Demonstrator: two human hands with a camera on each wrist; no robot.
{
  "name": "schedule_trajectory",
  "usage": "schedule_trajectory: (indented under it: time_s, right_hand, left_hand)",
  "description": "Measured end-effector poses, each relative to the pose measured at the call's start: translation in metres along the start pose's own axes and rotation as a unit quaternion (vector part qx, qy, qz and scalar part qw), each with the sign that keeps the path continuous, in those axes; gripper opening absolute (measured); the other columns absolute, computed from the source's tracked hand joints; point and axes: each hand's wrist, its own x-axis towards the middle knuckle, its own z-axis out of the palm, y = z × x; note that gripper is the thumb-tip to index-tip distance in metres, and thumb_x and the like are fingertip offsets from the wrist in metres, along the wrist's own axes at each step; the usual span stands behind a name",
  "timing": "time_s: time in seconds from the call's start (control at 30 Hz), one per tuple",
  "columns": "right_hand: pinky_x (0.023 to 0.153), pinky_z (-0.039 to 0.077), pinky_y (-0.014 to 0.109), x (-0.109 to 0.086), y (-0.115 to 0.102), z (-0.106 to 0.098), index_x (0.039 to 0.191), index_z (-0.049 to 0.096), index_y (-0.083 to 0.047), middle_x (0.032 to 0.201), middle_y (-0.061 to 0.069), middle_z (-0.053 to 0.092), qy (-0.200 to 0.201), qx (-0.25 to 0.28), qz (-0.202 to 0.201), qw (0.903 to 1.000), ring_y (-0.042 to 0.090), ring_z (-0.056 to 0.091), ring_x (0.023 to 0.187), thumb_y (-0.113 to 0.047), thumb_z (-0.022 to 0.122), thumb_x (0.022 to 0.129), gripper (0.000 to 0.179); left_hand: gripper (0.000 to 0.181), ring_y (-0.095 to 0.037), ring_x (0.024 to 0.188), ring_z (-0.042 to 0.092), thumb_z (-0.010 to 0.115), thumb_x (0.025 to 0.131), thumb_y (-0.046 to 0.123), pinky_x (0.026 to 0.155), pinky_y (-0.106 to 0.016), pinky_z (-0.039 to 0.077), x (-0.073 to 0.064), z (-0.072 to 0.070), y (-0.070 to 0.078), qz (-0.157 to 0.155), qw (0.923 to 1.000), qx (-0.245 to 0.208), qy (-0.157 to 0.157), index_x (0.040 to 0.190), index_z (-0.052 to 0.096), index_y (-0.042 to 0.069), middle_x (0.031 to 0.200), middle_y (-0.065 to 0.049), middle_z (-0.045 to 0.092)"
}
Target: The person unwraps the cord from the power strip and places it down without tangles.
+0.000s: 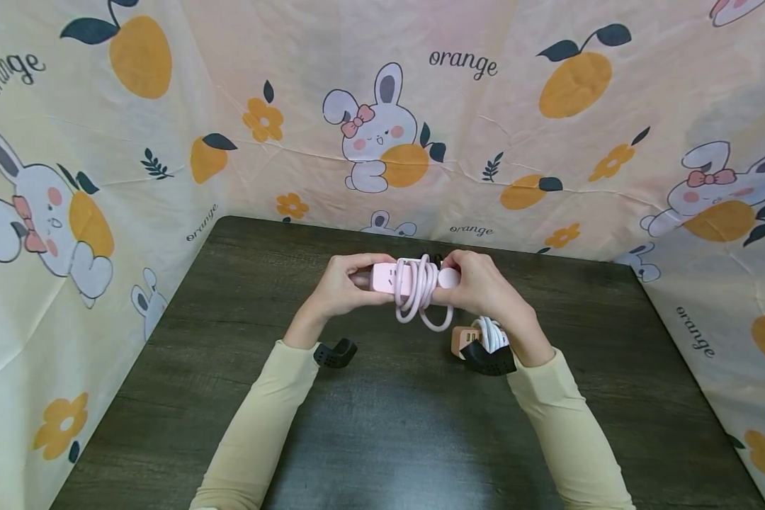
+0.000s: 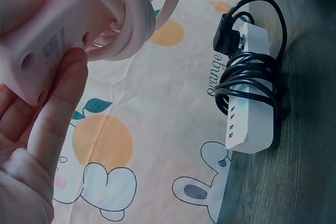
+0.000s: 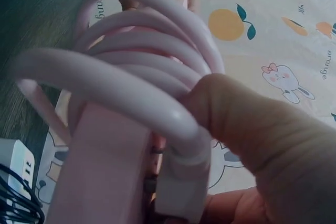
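Both hands hold up a pink power strip (image 1: 382,278) wound with its own pale pink cord (image 1: 423,287). My left hand (image 1: 347,285) grips one end; in the left wrist view its thumb and fingers lie on the strip's casing (image 2: 58,22), which has screw holes and a printed code. At the other end, my right hand (image 1: 481,283) pinches the plug (image 3: 181,187), its thumb against the coiled cord (image 3: 142,51). Metal prongs show in a narrow gap between plug and strip; how deep they sit I cannot tell.
Behind the hands, a white power strip (image 2: 249,124) wrapped in black cord (image 2: 247,77) lies near the table's back edge. A peach-coloured power strip (image 1: 460,340) with white cord (image 1: 491,333) lies by the right wrist. Patterned cloth (image 1: 261,177) surrounds the dark table (image 1: 382,439).
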Motion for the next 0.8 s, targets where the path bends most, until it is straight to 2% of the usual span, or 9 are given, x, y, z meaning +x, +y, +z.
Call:
schedule_trajectory:
  time_s: [0.23,0.37,0.57,0.8]
  right_hand:
    - [0.051,0.043,0.028,0.0033,0.0019,-0.0003,0.094,0.06,0.004,0.078,0.011,0.057,-0.012,-0.006,0.004,0.9999,0.02,0.051,0.063,-0.015,0.074,0.073,0.032]
    - [0.052,0.043,0.028,0.0041,0.0021,-0.0001,0.092,0.061,0.002,0.077,0.01,0.057,-0.011,-0.007,0.0,0.9999,0.019,0.051,0.063,-0.017,0.075,0.073,0.031]
    - [0.058,0.048,0.032,0.0012,0.0015,0.0012,0.09,0.062,0.0,0.083,0.01,0.06,0.03,-0.014,-0.034,0.9989,0.022,0.054,0.07,-0.016,0.076,0.073,0.027]
    - [0.062,0.05,0.036,-0.0033,-0.002,0.0038,0.091,0.064,0.001,0.084,0.012,0.062,0.083,-0.014,-0.043,0.9955,0.024,0.055,0.072,-0.012,0.076,0.072,0.026]
  left_hand:
    - [0.047,-0.02,0.089,0.064,0.076,0.065,-0.016,0.074,-0.034,0.055,0.0017,-0.0015,-0.0025,0.006,0.9999,0.01,-0.005,0.109,0.06,-0.015,0.106,-0.028,0.062]
    - [0.048,-0.018,0.088,0.064,0.075,0.064,-0.017,0.073,-0.034,0.055,0.0016,-0.0025,-0.0037,0.003,1.0,0.002,-0.004,0.109,0.06,-0.015,0.106,-0.028,0.062]
    - [0.047,-0.016,0.088,0.064,0.075,0.065,-0.018,0.073,-0.035,0.055,0.0011,-0.0053,-0.004,0.007,0.9999,-0.008,0.006,0.11,0.06,-0.015,0.106,-0.028,0.062]
    - [0.048,-0.017,0.088,0.065,0.075,0.065,-0.018,0.073,-0.035,0.055,0.0017,-0.0074,-0.0033,0.01,0.9999,-0.007,0.008,0.11,0.059,-0.016,0.107,-0.028,0.062]
